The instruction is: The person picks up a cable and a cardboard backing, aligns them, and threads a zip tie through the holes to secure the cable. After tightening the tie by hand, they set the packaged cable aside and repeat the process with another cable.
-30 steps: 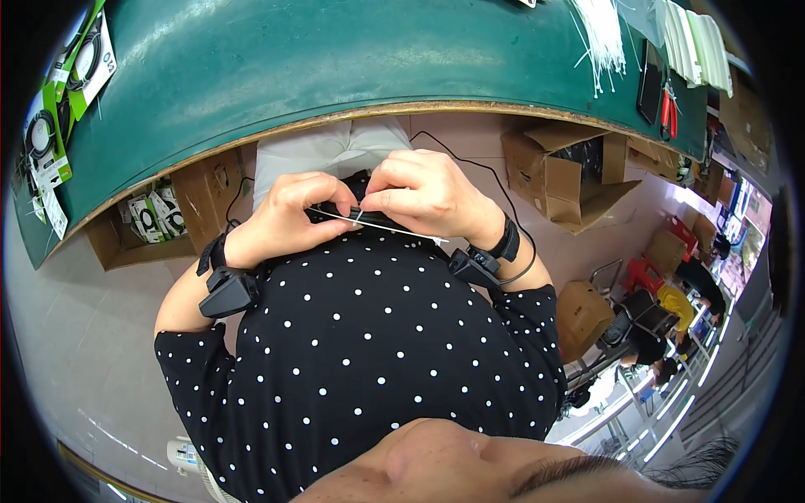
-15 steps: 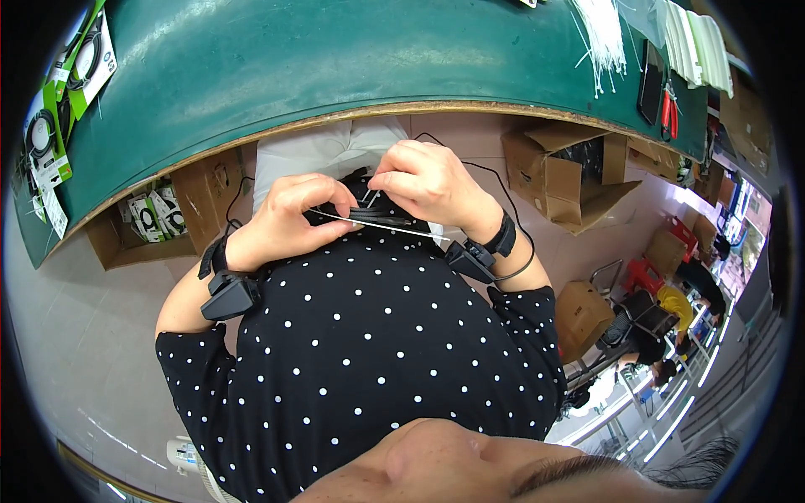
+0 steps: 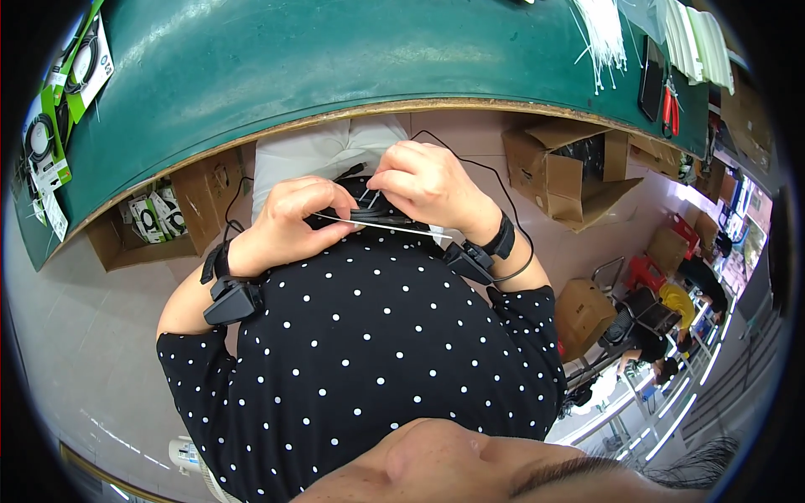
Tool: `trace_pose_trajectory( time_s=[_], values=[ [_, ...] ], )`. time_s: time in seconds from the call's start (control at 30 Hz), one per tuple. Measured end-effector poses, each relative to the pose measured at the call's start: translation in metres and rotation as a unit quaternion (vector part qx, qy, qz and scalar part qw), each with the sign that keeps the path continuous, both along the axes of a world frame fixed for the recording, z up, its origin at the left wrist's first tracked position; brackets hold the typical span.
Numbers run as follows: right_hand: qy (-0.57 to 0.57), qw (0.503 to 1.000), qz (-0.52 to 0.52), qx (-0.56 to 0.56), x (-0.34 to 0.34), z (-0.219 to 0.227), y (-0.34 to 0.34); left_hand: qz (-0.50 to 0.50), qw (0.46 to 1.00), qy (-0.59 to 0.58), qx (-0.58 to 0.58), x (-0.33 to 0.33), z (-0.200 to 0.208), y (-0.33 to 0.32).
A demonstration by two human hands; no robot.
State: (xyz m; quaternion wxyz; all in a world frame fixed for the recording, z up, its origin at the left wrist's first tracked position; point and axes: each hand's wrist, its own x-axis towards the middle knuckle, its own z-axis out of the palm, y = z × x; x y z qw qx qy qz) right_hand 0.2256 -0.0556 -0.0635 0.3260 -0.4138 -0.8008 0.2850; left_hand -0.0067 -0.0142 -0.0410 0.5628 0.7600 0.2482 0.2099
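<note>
A coil of black cable (image 3: pixel 366 215) rests at my lap between my hands, partly hidden by the fingers. My left hand (image 3: pixel 303 214) is closed, thumb and forefinger pinching at the coil's left side, where a thin white cable tie (image 3: pixel 402 228) passes through and runs out to the right. Above the coil, my right hand (image 3: pixel 423 183) is closed in a pinch on a short white strip that slants down to the cable. It looks like a cable tie as well; whether both strips are one tie, I cannot tell. A cable plug (image 3: pixel 352 170) points up beyond the coil.
The green worktable (image 3: pixel 335 63) curves ahead of my lap. Packaged cables (image 3: pixel 63 109) lie at its left; white cable ties (image 3: pixel 602 42), a dark phone-like slab (image 3: pixel 651 80) and red-handled pliers (image 3: pixel 670 109) lie at its right. Cardboard boxes (image 3: pixel 562 180) stand below. People sit far right.
Both hands keep nearly the same place and pinch. The long white tie has shifted slightly to the right, and the plug beyond the coil shows more clearly.
</note>
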Motion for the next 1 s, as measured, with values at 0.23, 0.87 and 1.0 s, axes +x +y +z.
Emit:
trace_pose_trajectory(
  time_s=[0.23,0.87,1.0],
  values=[
    [0.094,0.995,0.029,0.011,-0.001,0.026,-0.002,-0.015,0.997,-0.050,0.065,0.002,0.000,-0.004],
    [0.020,0.996,0.080,0.036,0.000,0.029,-0.002,-0.038,0.996,-0.038,0.065,0.002,-0.001,-0.002],
    [0.028,0.996,0.076,0.034,0.000,0.028,-0.002,-0.054,0.995,-0.053,0.065,0.001,-0.002,-0.001]
  ],
)
